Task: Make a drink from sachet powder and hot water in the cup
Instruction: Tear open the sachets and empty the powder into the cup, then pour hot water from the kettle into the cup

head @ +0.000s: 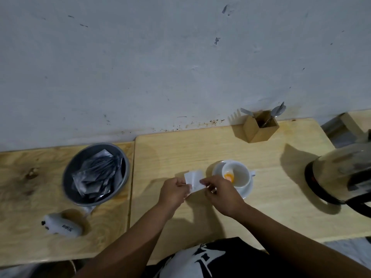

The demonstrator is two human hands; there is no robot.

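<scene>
Bench [200, 149]: pale wood, two boards butted together against a marked wall; it carries everything listed below.

Kettle [341, 175]: stands at your far right, partly cut off by the frame edge, well apart from the cup. Judged to hold the hot water; you need it once the powder is in.

Grey bowl [68, 177]: on the left board, filled with dark spare sachets. Not needed now and out of your path.

Cup [239, 173]: white, on a saucer [248, 192], tipped toward you in this view, just beyond your right hand. An orange patch sits at the bottom; whether that is powder already poured or a mark, you cannot tell.

Cutlery box [259, 127]: at the back by the wall, holding a fork and spoons for stirring.

White device [62, 225]: small, lettered, lying near the bowl on the left board; irrelevant.

Your left hand [173, 190] and right hand [220, 193]: both over the bench, fingers closed in a pinch on opposite edges of the sachet.

Sachet [193, 178]: white, held between both hands just left of the cup. Step in hand appears to be tearing or emptying it. The next move calls for tipping the open end over the cup mouth. Nothing stands in the way; only the short gap to the rim risks spillage.
</scene>
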